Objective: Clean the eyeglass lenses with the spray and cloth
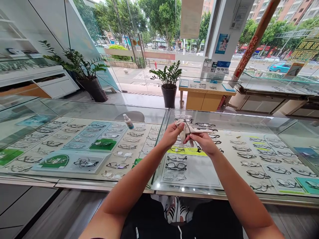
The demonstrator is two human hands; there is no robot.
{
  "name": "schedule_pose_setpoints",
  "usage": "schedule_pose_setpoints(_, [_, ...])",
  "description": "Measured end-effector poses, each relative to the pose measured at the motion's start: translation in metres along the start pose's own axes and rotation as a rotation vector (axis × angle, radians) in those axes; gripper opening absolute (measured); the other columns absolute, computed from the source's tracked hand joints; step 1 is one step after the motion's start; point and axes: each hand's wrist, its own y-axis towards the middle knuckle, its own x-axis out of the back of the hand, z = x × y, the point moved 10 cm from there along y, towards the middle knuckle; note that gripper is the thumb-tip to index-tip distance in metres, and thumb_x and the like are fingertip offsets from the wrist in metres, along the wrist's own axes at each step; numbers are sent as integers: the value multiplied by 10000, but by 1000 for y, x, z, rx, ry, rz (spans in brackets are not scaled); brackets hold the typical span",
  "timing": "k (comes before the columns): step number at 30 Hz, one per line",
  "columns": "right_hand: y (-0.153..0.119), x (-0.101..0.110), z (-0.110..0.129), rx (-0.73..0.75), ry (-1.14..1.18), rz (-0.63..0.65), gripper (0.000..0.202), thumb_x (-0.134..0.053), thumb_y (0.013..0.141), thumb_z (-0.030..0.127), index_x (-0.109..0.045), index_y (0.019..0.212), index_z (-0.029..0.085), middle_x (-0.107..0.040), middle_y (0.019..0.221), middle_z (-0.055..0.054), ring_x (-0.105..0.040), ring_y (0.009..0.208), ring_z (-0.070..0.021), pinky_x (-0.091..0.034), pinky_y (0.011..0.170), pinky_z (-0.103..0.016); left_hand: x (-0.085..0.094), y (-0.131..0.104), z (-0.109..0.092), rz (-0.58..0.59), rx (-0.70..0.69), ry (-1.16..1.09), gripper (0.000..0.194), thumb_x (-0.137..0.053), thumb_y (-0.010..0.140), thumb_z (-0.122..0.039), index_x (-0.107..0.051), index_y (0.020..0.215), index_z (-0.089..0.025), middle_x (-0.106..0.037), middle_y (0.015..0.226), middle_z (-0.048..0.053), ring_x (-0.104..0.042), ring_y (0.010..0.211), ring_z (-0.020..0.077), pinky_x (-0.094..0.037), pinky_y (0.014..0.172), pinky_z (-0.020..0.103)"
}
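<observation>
Above the glass counter, my left hand grips a pale cloth wrapped over part of a pair of dark-framed glasses. My right hand is closed on the same glasses from the right, its thumb and fingers pinched near the frame, with cloth around it. The cloth and fingers hide much of the frame. One dark temple hangs down past my right fingers. A small white spray bottle stands upright on the counter, to the left of my hands.
Rows of glasses lie inside the glass display counter, which spans the view. Beyond it are a potted plant, another leaning plant at the left, and a wooden display cabinet before the window.
</observation>
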Motion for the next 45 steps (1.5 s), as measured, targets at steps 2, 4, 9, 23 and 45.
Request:
schedule_pose_setpoints(2, [1,8,-1,8,44,-36,299,-791,930,485,-800,897,188,-793,821,-91,-634,760,-222,-478,689,-376,0,1,3,13,19,-45,497,-695,976,-666,-612,902,-181,-691,627,31,-634,511,162,-508,525,282])
schedule_pose_setpoints(4, [1,13,-2,18,74,-67,261,-822,894,454,-778,880,198,-787,795,-74,-635,735,-215,-478,683,-374,0,0,6,10,36,-82,475,-819,904,-603,-621,994,-181,-714,694,21,-658,557,162,-536,557,283])
schedule_pose_setpoints(9, [3,5,-4,14,66,-63,316,-848,839,488,-797,947,195,-768,773,-72,-642,736,-225,-452,612,-356,3,0,12,-39,30,-87,473,-913,841,-498,-591,982,-181,-700,681,-7,-589,476,110,-464,496,235])
schedule_pose_setpoints(23, [2,10,-3,16,44,-76,334,-841,883,539,-829,913,207,-805,828,-74,-577,678,-180,-454,634,-351,5,3,12,33,46,-105,462,-925,832,-457,-626,1030,-167,-722,735,9,-650,576,139,-518,582,262])
schedule_pose_setpoints(45, [1,-4,-5,-13,14,-49,395,-782,925,579,-816,907,186,-795,852,-82,-494,658,-162,-428,668,-354,21,4,18,-116,57,-51,550,-740,934,-684,-625,823,-158,-666,609,8,-572,463,121,-448,493,259])
